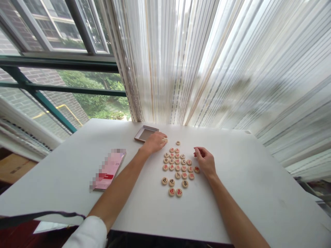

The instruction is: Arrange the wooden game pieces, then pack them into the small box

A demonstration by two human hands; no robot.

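Observation:
My left hand (155, 141) is closed, its fingertips pinching a round wooden Chinese chess piece (164, 140) just right of the open shallow box (139, 139). Many more pieces lie on the white table (144, 213) in loose rows, marked with red or black characters. One black-marked piece (178, 143) sits alone at the far end, to the right of my left hand. My right hand (205, 160) is curled beside the rows, close to a red-marked piece (197, 169). Its thumb and fingers come together, and whatever they may hold is hidden. Two red-marked pieces (175, 192) lie nearest me.
A pink calendar-like item (113, 167), partly pixelated, lies left of my left forearm. Striped sheer curtains (165, 69) hang along the table's far edge. A window with green bars (77, 90) is at the left, and a cardboard box (15, 167) stands below it.

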